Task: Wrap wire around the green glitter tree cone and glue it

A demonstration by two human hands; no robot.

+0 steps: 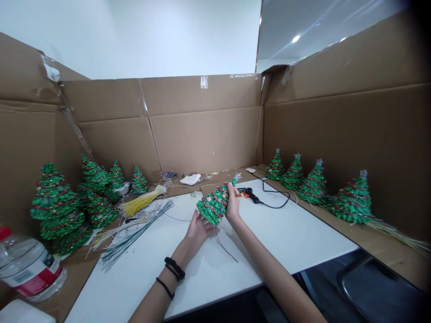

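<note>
A small green Christmas tree (214,204) with red garland and a pale star on top is held tilted over the white board, its top toward the upper right. My right hand (233,204) is closed around its upper right side. Under the base, my left hand (199,228) supports the tree, fingers partly hidden behind it. A thin dark wire (225,251) hangs from the base over the board. Just right of my right hand lies a black and orange glue gun (251,194) with a black cord.
Several finished trees (55,202) stand at the left, and several more (313,184) line the right cardboard edge. Yellow stems (141,202) and green wires (134,237) lie on the left. A bottle with a red cap (30,264) stands front left. Cardboard walls (205,134) enclose the white board (286,237).
</note>
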